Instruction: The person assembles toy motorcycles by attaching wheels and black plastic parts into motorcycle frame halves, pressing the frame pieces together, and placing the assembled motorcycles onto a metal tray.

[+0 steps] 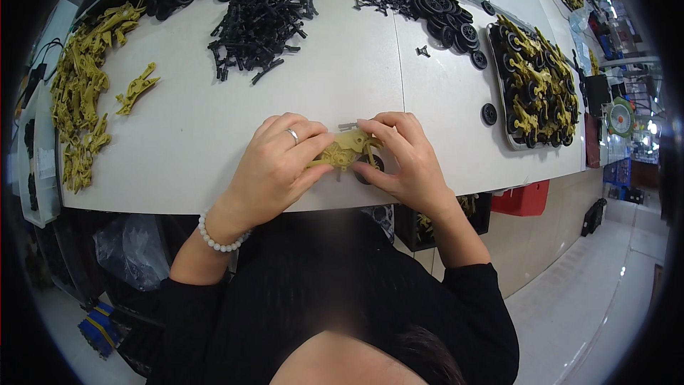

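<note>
Between my two hands, just above the front part of the white table, is a yellow plastic toy motorcycle body [349,144]. My left hand [283,153] grips its left end, thumb below and fingers above. My right hand [400,150] pinches its right end, where a black wheel [370,169] shows partly behind the thumb. A small dark part [348,127] sticks out along the top of the body, near my right fingertips. My fingers hide both ends of the toy, so I cannot tell how the wheel is joined.
Yellow bodies [82,93] lie heaped at the left, with a single yellow body [137,89] beside them. Black forked parts [260,21] and black wheels [445,18] are piled at the back. A tray [511,132] of wheeled yellow toys stands right, near a loose wheel [489,114].
</note>
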Demonstrator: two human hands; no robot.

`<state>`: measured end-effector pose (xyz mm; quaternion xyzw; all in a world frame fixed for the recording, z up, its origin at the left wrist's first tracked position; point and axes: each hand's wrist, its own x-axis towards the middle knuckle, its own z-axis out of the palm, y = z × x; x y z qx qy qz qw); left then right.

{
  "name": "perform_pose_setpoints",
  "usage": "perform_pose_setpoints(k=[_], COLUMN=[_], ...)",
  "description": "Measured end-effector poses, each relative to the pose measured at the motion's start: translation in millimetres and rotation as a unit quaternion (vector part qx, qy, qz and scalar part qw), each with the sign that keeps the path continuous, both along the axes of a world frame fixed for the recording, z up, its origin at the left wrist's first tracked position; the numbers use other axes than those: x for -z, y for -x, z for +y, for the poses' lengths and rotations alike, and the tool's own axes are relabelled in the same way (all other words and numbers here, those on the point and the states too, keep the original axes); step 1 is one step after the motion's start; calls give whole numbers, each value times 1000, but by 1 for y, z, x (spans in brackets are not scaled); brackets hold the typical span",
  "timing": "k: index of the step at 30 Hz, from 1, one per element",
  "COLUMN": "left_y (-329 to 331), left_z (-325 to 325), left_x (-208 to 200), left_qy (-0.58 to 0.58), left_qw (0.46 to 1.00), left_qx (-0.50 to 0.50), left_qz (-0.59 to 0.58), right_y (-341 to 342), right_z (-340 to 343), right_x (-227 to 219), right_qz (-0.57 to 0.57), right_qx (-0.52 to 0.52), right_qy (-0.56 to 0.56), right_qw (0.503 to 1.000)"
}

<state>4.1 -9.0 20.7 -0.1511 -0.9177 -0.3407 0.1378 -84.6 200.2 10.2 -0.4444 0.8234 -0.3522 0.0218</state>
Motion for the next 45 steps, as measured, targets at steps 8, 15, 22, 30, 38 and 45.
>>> perform_pose_setpoints(k=[8,15,22,30,38,45], left_y=[2,-1,-2,2,-1,-12], left_z=[-1,1,5,4,4,5], left_x=[10,16,17,14,22,20], left_qy=[7,9,-27,-47,-80,-339], left_qw=[1000,1000,998,997,994,918], left_qx=[-8,-16,-53,-34,-50,-81], left_qz=[12,-6,-26,-57,-57,-189], right_y=[-6,-5,-6,-5,-3,-17], right_z=[-1,-1,6,1,-12,-8], right_x=[8,8,7,12,19,10], right_qz=[-8,-18,-16,-27,-50,-412], right_qx=[20,21,51,121,134,128], right_qy=[-18,-26,-12,-27,9,164], right_qw=[1000,999,998,992,990,887])
